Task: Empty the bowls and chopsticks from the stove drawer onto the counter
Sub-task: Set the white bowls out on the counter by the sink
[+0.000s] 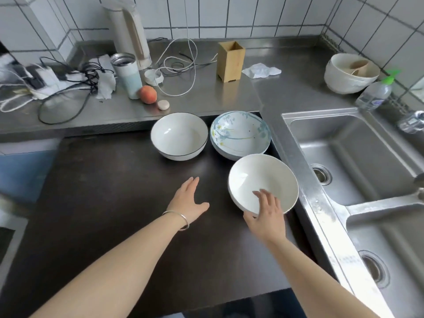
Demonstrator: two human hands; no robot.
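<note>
— Three bowls out so far, by my count. The plain white bowl is tilted, its near rim pinched by the right hand, fingers inside and thumb under the edge, at the right edge of the dark counter beside the sink.

— And the others?

— The dark-rimmed bowl and the blue-flowered bowl stand upright side by side further back; the flowered one looks like two stacked.

— The other hand?

— The left hand is spread flat, holding nothing, low over the counter; whether it touches I can't tell.

— Chopsticks?

— None visible. The wooden holder looks empty, and the drawer is out of view, so I'd judge the chopsticks still to come.
</note>
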